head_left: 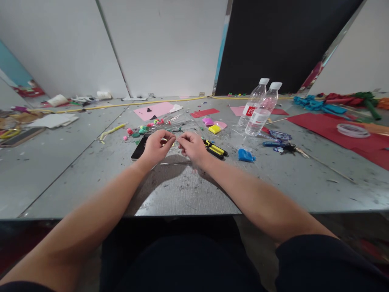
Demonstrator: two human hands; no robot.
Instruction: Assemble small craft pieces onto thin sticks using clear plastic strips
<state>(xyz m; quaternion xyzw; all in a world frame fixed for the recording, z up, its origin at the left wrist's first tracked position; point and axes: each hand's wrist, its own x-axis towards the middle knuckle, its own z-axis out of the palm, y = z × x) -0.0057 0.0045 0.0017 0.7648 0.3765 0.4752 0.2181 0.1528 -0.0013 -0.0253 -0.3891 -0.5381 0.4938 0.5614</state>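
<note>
My left hand and my right hand meet fingertip to fingertip just above the table. Both are closed in a pinch, thumb against forefinger. Whatever lies between the fingertips is too small to make out. Under my left hand a dark phone-like slab shows at one side. Beside my right hand lie yellow-and-black pliers or cutters, partly covered by the hand. A blue packet of clay-like stuff is farther right. Beyond the hands are small pink and green bits and a yellow packet.
Two clear plastic bottles stand upright at the right. Blue-handled pliers and a thin stick lie near red sheets with a tape roll. Pink paper lies behind; white sheets are at left.
</note>
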